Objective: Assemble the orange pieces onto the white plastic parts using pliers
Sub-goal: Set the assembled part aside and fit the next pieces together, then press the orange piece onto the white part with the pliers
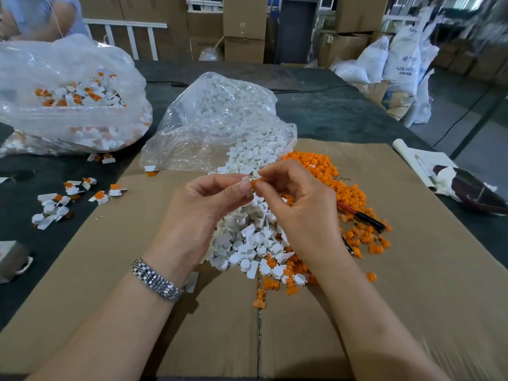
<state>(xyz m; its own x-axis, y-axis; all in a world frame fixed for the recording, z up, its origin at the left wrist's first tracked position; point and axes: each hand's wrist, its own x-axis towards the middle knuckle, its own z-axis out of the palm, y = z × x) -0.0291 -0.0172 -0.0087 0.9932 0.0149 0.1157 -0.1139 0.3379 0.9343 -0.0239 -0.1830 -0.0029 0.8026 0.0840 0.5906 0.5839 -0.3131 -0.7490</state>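
My left hand (203,207) pinches a small white plastic part (246,179) between thumb and fingers. My right hand (297,204) pinches a small orange piece (256,183) and holds it against that white part, above the middle of the cardboard. Under my hands lies a heap of white plastic parts (247,243). A heap of orange pieces (324,171) spreads to the right of it. Pliers (362,215) with red and black handles lie partly buried among the orange pieces, right of my right hand.
A flattened cardboard sheet (137,284) covers the dark table. An open clear bag of white parts (220,119) sits behind my hands. A bag of assembled pieces (68,100) stands far left, with loose assembled pieces (68,199) near it. Another person sits at the far left.
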